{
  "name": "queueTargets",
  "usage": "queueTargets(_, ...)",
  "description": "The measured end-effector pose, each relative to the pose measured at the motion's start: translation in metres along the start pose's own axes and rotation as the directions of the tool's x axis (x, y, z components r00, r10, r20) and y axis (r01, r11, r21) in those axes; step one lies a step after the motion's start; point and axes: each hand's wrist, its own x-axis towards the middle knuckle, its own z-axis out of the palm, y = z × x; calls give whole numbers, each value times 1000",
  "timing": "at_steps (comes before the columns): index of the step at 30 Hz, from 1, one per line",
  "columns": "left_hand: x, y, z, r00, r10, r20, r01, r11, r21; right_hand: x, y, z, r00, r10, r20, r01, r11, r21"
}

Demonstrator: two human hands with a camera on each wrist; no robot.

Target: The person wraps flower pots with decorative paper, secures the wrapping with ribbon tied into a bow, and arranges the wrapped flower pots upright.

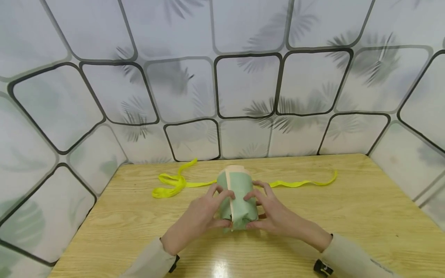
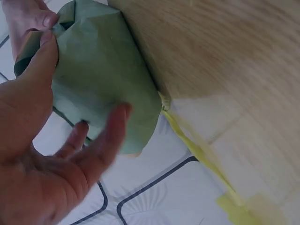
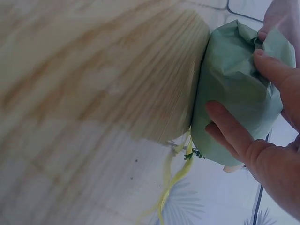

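A bundle wrapped in green paper with a cream edge strip lies on the table between both hands. My left hand holds its left side, fingers bent over the top and thumb at the near end. From the right, my right hand grips it the same way. In the left wrist view the left thumb presses the folded paper at the near end. The right thumb lies on those same folds in the right wrist view. What is inside the bundle is hidden.
A yellow ribbon runs out beyond the bundle to both sides, with a looped heap at left. Small green leaves show by the bundle's far end. A patterned backdrop rises behind the wooden table.
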Motion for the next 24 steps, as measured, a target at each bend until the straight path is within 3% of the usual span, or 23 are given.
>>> queueTargets(3,-1,-3,0,999,-19,43,24,991,-130,2,0,0,999,-38,-7,38,999,-12)
queueTargets(6,-3,-6,-2,995,-43,93,68,956,-285,1,0,1,997,-70,-23,69,996,-52)
queueTargets(9,-4,-7,-1,992,-63,107,99,921,-376,0,1,3,995,-84,-49,80,993,-83)
queueTargets(13,-5,-1,6,994,-109,29,111,901,-420,-2,3,6,992,-97,-82,88,990,-108)
queueTargets(17,-5,6,12,979,-197,-48,155,881,-448,-2,3,8,990,-101,-95,88,987,-135)
queueTargets(21,-5,12,14,962,-265,-66,203,856,-475,-1,-1,9,988,-111,-109,92,982,-164)
queueTargets(24,-6,16,13,955,-289,-63,226,850,-475,-1,-3,11,986,-119,-112,99,980,-174)
